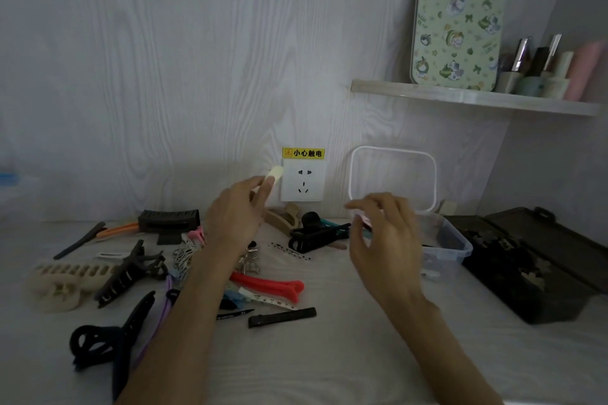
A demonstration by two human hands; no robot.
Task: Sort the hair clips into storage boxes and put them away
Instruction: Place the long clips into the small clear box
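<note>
My left hand (pixel 237 214) is raised above the pile, holding a small cream hair clip (pixel 275 173) between its fingertips in front of the wall socket. My right hand (pixel 385 237) hovers beside the clear storage box (pixel 460 248), fingers pinched on a small pink clip (pixel 363 219). The clear box's lid (pixel 393 174) stands open against the wall. Loose on the white table lie several clips: a red clip (pixel 273 284), a flat black clip (pixel 283 317), a black claw clip (pixel 317 233), a beige claw clip (pixel 62 286), a dark fuzzy claw clip (pixel 102 339).
A dark camouflage storage box (pixel 526 266) sits open at the right. A wall socket (pixel 303 181) with a yellow warning label is behind my hands. A shelf (pixel 473 99) above holds a patterned tin and several cosmetics. The near table surface (pixel 329 365) is white.
</note>
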